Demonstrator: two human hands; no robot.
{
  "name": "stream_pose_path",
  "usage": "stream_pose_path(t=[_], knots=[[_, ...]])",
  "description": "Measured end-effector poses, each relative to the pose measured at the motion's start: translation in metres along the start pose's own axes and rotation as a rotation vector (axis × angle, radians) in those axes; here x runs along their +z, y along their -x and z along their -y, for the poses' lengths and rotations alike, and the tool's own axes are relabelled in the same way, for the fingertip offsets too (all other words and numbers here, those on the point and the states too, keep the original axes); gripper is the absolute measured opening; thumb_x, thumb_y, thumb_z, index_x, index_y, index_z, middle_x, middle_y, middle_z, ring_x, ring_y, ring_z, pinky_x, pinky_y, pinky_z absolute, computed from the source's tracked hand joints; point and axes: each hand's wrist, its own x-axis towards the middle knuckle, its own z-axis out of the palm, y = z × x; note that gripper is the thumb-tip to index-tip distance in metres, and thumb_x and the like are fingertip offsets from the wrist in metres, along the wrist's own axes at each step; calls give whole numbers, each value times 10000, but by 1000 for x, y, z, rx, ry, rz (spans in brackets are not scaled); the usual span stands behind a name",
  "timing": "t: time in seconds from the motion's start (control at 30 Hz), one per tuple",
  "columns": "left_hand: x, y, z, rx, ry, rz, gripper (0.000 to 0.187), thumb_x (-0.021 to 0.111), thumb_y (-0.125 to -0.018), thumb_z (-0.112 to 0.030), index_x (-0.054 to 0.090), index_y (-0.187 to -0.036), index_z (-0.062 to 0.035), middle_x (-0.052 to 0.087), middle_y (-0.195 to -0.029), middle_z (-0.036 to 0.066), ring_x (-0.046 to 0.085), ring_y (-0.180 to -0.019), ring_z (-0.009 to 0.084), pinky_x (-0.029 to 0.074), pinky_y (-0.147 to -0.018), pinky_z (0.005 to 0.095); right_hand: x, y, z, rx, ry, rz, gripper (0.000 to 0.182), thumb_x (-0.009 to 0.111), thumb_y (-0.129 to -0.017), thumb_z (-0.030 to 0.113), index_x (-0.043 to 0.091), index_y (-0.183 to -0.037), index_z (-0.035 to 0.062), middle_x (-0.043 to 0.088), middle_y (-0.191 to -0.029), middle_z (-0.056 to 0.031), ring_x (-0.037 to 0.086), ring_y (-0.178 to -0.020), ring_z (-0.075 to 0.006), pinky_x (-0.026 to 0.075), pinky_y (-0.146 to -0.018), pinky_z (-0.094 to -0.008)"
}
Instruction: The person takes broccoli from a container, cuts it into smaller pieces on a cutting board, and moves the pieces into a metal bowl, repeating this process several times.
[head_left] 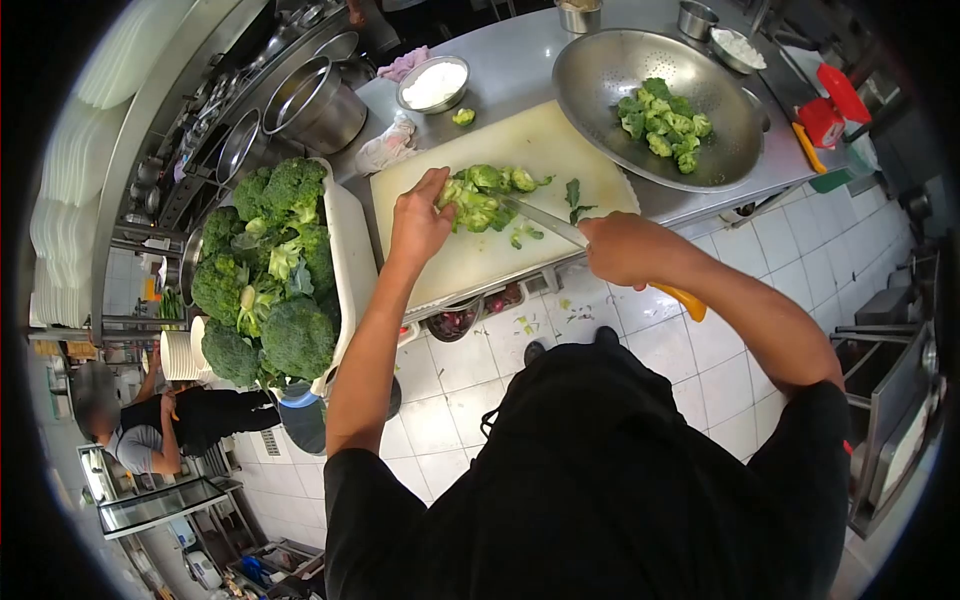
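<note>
On the white cutting board [410,180], my left hand [419,222] grips the left side of a broccoli piece [480,205]; its fingertips are partly hidden. My right hand [622,250] is wrapped round the yellow handle of a knife [548,221]. The blade points left, its tip at the broccoli. Small leaf scraps [575,200] lie on the board near the blade. Beyond the board's right end, a perforated metal colander [590,90] holds cut florets [665,122]. To the left, a white tub [345,250] is heaped with whole broccoli heads [300,335].
A bowl of white powder [435,84] and a crumpled cloth [386,148] sit behind the board. Metal pots [318,105] stand at the back left. A red object [828,110] is at the far right. Another person [170,420] stands at the left. Scraps lie on the tiled floor [660,340].
</note>
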Motion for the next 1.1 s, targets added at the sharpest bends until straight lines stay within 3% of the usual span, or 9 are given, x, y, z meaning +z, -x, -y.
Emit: stream_pose_path(t=[0.07, 0.17, 0.27, 0.37, 0.47, 0.57, 0.67, 0.77, 1.1], knots=[[6, -2, 9, 57, -18, -60, 582, 771, -759, 5, 631, -1323, -28, 717, -1178, 146, 673, -747, 224, 546, -713, 319, 11, -4, -11, -29, -45, -55, 286, 436, -985, 151, 571, -1125, -58, 680, -746, -232, 667, -538, -331, 551, -600, -463], [-1, 3, 8, -13, -1, -50, 520, 738, -739, 26, 655, -1250, -19, 683, -1212, 178, 709, -858, 330, 559, -784, 389, 12, 9, -9, -9, -95, -117, 268, 438, -998, 156, 571, -1106, -50, 668, -710, -217, 658, -524, -329, 550, -596, -463], [-5, 7, 6, -22, 21, -70, 497, 751, -718, 27, 670, -1206, -22, 707, -1124, 162, 704, -863, 313, 558, -786, 382, 20, 6, -19, -10, -102, -173, 263, 443, -1006, 168, 570, -1087, -47, 657, -682, -204, 650, -498, -323, 549, -586, -462], [-10, 10, -2, -189, 18, -21, 487, 763, -702, 23, 684, -1180, -22, 712, -1080, 145, 696, -857, 292, 559, -786, 370, 23, 8, -21, 43, -191, -140, 242, 470, -1002, 174, 571, -1068, -36, 663, -718, -229, 676, -602, -376, 547, -650, -503], [-3, 16, 7, -182, 56, -83, 493, 773, -682, 23, 700, -1165, -40, 708, -1090, 140, 684, -826, 275, 557, -778, 357, 54, 1, -39, -152, -31, -378, 243, 503, -953, 159, 604, -1055, -37, 689, -805, -277, 695, -761, -451, 556, -764, -535], [2, 23, 11, -20, 54, -114, 468, 750, -704, 64, 717, -1151, -69, 707, -1156, 110, 654, -790, 171, 561, -716, 317, 63, 13, -34, -188, -68, -322, 250, 512, -957, 174, 609, -1057, -34, 686, -835, -290, 679, -842, -476, 540, -802, -564], [3, 28, 6, 167, -40, -123, 485, 720, -692, 103, 721, -1144, -73, 684, -1241, 115, 703, -940, 228, 575, -785, 342, 65, 16, -31, -147, -21, -315, 242, 515, -951, 166, 616, -1052, -30, 683, -844, -291, 682, -849, -467, 543, -802, -560], [-3, 25, 4, 164, -33, -29, 499, 656, -687, 152, 716, -1138, -54, 638, -1310, 166, 679, -1099, 358, 575, -937, 398, 58, 16, -29, -117, 9, -268, 225, 532, -975, 177, 601, -1073, -14, 678, -836, -268, 661, -845, -469, 515, -793, -570], [-9, 15, 31, 48, 97, -34, 507, 605, -669, 200, 690, -1111, -33, 663, -1284, 161, 685, -1086, 361, 563, -891, 374, 68, -9, -24, -161, -2, -297, 228, 518, -982, 175, 590, -1097, -8, 675, -831, -269, 652, -861, -486, 512, -809, -580]])
